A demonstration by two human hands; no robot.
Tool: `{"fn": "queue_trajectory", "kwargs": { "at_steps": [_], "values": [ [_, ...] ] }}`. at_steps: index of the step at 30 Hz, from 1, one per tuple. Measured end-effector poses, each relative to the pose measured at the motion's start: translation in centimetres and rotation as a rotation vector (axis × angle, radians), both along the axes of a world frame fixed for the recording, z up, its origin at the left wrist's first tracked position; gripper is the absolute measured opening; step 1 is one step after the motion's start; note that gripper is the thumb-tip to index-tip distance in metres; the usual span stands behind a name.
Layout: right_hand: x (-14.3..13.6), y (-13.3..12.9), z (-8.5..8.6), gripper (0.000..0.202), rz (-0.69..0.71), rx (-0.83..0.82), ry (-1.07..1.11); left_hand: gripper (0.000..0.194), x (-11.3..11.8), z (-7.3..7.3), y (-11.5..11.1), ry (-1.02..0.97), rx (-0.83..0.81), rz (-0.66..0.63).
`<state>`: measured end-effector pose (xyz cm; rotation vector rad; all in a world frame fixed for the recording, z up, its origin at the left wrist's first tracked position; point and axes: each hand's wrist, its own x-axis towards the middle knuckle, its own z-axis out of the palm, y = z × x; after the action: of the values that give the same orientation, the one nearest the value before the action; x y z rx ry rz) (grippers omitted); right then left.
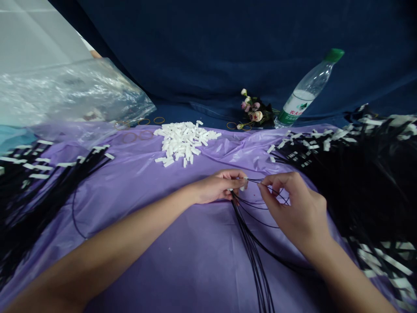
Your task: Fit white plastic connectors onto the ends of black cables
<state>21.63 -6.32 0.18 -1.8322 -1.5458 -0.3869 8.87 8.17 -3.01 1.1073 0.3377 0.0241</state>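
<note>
My left hand (221, 187) is closed around white connectors at the ends of several thin black wires (252, 248), which hang down over the purple sheet. Just to its right, my right hand (293, 204) pinches a thin black wire between thumb and forefinger, close to a white piece at the left fingertips. More of the wires loop beneath the right hand. Beyond my left hand lies a heap of small white connectors (184, 141) on the purple sheet (156, 256).
Bundles of black wires with white ends lie at the left (61, 191) and right (358, 178). At the back are clear plastic (74, 95), rubber bands (159, 120), artificial flowers (256, 115) and a tilted green-capped bottle (304, 93) before a dark blue cloth (208, 52).
</note>
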Motion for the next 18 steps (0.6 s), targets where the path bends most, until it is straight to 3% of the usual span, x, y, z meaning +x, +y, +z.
{"fn": "queue_trajectory", "kwargs": {
  "at_steps": [18],
  "values": [
    [0.01,-0.04,-0.17,0.008,0.027,-0.026,-0.043,0.027,0.13,0.06,-0.08,0.033,-0.034,0.037]
  ]
}}
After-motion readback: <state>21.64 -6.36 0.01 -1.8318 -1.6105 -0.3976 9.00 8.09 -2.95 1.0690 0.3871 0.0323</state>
